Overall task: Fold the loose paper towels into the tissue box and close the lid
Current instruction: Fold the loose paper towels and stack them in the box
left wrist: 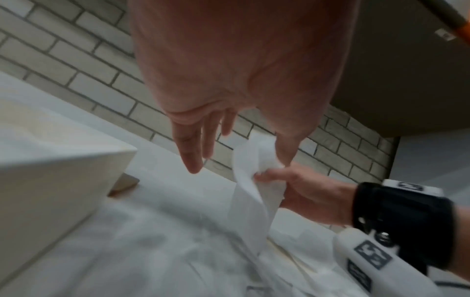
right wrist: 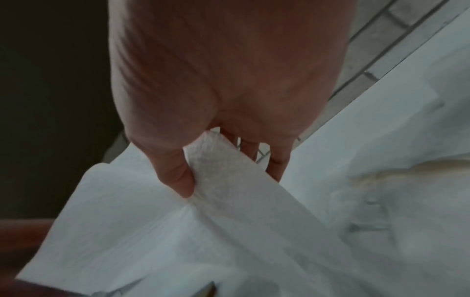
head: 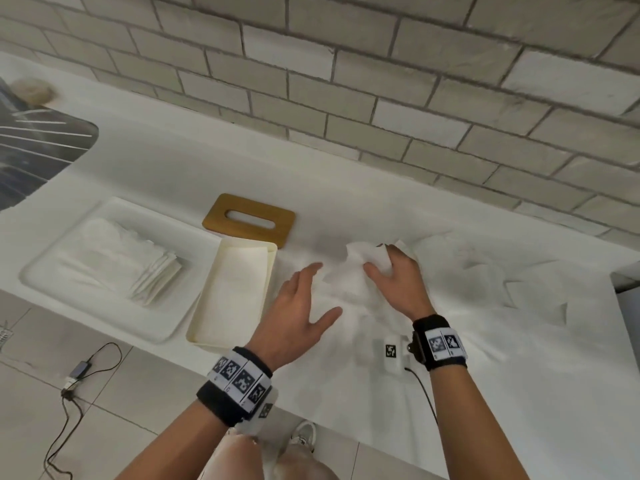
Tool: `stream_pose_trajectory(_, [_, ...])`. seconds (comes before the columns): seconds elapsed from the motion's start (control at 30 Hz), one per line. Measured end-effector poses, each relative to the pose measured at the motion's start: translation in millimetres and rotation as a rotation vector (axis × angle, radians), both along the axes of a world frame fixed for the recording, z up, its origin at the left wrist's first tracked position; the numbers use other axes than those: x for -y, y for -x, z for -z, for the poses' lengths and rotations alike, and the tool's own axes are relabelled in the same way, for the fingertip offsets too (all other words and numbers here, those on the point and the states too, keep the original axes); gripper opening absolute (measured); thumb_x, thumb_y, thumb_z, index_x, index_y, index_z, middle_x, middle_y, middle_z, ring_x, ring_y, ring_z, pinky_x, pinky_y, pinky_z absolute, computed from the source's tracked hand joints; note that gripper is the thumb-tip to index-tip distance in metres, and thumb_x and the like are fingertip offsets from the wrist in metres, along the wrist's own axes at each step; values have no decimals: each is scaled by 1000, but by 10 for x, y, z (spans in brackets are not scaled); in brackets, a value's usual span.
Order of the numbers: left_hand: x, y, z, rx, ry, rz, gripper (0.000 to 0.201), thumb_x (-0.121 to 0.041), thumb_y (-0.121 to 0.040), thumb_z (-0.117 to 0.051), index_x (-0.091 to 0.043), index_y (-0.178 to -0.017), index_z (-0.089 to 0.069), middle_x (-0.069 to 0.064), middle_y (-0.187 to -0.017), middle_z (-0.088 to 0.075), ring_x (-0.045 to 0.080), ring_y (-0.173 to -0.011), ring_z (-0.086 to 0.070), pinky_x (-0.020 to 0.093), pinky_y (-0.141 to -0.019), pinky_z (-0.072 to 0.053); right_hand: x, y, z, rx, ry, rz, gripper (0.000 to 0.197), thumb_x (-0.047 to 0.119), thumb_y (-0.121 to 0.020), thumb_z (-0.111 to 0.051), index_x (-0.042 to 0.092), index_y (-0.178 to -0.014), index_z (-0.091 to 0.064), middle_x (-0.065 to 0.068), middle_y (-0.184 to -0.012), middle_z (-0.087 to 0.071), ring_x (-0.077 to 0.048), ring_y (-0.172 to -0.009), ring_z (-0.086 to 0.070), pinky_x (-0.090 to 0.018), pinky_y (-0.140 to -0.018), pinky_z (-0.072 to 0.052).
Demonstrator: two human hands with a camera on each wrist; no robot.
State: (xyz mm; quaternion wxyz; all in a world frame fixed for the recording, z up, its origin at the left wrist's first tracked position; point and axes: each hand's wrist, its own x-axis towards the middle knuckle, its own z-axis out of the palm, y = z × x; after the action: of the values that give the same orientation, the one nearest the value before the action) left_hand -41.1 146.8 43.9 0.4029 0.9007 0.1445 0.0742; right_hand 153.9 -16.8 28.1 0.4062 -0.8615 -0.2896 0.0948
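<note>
A cream tissue box [head: 207,327] stands open on the white counter, with flat paper inside. Its wooden lid [head: 249,220], which has a slot, lies flat just behind it. My right hand [head: 379,261] pinches a crumpled white paper towel [head: 353,268] and lifts its edge off the counter. In the right wrist view the thumb and fingers of that hand [right wrist: 229,180] clamp the towel [right wrist: 152,231]. My left hand [head: 322,289] hovers open over the same sheet, right of the box, fingers [left wrist: 189,148] straight and holding nothing.
A white tray [head: 45,271] left of the box carries a stack of folded towels [head: 152,275]. More loose towels [head: 526,285] lie spread on the counter to the right. A dark sink [head: 34,150] sits far left. The brick wall runs behind.
</note>
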Motion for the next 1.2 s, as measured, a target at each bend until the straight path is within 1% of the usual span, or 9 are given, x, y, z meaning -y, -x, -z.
stream_pose_trajectory(0.13, [138, -282, -120, 70, 145, -96, 97, -66, -87, -76, -36, -160, -19, -6, -153, -44, 9, -137, -48, 29, -111, -45, 127, 289, -234, 50, -116, 16, 24, 19, -99, -75, 38, -107, -61, 22, -107, -68, 4, -102, -63, -12, -93, -45])
stream_pose_trajectory(0.3, [150, -467, -327, 238, 111, -3, 47, -26, -102, -68, -40, -142, -48, -1, -82, -69, 15, -65, -65, 35, -73, -58, 174, 587, -202, 290, -149, 21, 28, 10, -91, -76, 26, -110, -64, 13, -101, -62, -5, -92, -62, -27, -84, -51])
stream_pose_trajectory(0.43, [67, -449, -439, 267, 66, 131, 32, -12, -105, -61, -31, -131, -64, -19, -110, -72, 6, -70, -65, 16, -72, -49, 133, 880, -18, 475, -86, 88, 21, 8, -86, -74, 19, -99, -62, 10, -98, -59, -17, -80, -59, -38, -73, -50])
stream_pose_trajectory(0.6, [-53, -323, -461, 125, 70, 245, 23, -27, -113, -51, -29, -135, -56, -1, -75, -67, 19, -63, -59, 23, -61, -46, 43, 1027, 84, 537, -146, 156, 22, 3, -86, -67, 18, -102, -66, 4, -101, -63, -23, -75, -64, -39, -61, -54])
stream_pose_trajectory(0.77, [-69, -152, -653, 129, 104, 167, 47, -57, -112, -34, -28, -91, -63, -1, -69, -63, 16, -68, -64, 28, -67, -52, -96, 1161, -19, 636, -95, 143, 30, 1, -85, -68, 19, -110, -69, 3, -104, -66, -20, -75, -60, -33, -63, -53])
stream_pose_trajectory(0.87, [-136, -122, -697, 146, 32, 110, 38, -49, -110, -51, -30, -80, -63, -8, -63, -61, 14, -62, -57, 24, -60, -44, -182, 1234, -64, 683, -51, 106, 33, -1, -82, -73, 13, -111, -70, -1, -102, -65, -20, -77, -58, -31, -65, -51])
stream_pose_trajectory(0.97, [-336, -97, -642, 138, -84, 83, 32, -36, -107, -60, -24, -78, -62, -5, -69, -61, 16, -68, -60, 37, -67, -52, -275, 1341, -131, 565, -75, 5, 36, 6, -85, -75, 13, -120, -71, 0, -115, -63, -20, -92, -64, -35, -77, -57])
stream_pose_trajectory(1.1, [-710, 46, -768, 118, -122, 187, 25, -40, -106, -61, -26, -89, -72, -10, -90, -61, 8, -88, -62, 24, -75, -50, -294, 1483, -273, 387, -190, -65, 42, 43, -90, -79, 19, -123, -70, -4, -139, -48, -21, -132, -52, -33, -109, -44])
stream_pose_trajectory(1.2, [-1033, 162, -1028, 51, -160, 341, 30, -39, -110, -53, -25, -85, -61, -10, -80, -59, 11, -76, -59, 28, -68, -46, -413, 1520, -339, 212, -280, -141, 19, 34, -103, -68, 26, -121, -68, -2, -152, -40, -22, -149, -40, -34, -121, -34])
